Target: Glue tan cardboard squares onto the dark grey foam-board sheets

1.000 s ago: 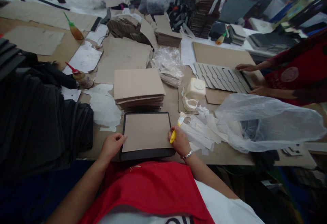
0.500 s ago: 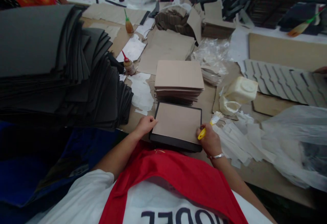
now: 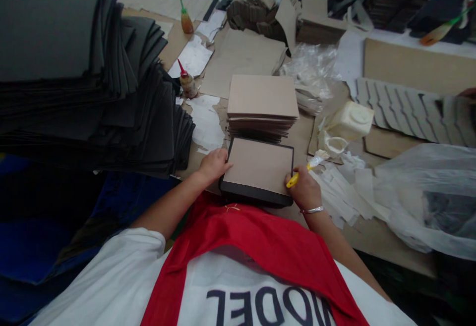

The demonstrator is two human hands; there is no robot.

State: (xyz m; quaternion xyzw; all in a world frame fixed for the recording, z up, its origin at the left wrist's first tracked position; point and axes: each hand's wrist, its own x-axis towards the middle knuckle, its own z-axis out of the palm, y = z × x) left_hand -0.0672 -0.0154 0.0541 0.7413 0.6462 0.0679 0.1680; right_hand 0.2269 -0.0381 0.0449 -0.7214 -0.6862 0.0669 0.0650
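Note:
A tan board (image 3: pixel 259 165) lies on a black sheet (image 3: pixel 253 193), whose dark edge shows around it and is wider on the side nearest me. My left hand (image 3: pixel 214 166) is closed at the left edge, thumb over the board's corner area; it pinches the edge there. My right hand (image 3: pixel 305 188) is wrapped round a yellow-handled brush (image 3: pixel 293 180), its pale bristles pointing away to the upper right, and its fingers touch the right edge of the board. Just beyond stands a stack of tan boards (image 3: pixel 262 96).
Tall piles of black sheets (image 3: pixel 48 33) stand at left. Glue bottles (image 3: pixel 188 84) and white paper scraps lie behind. On the right are a cream plastic container (image 3: pixel 351 120), pale strips (image 3: pixel 336 192) and a clear plastic bag (image 3: pixel 427 192). Another person's hand shows at the right edge.
The view has tilted, so most things sit higher in the picture. My left hand has shifted slightly up along the board's left edge. My right hand still holds the brush.

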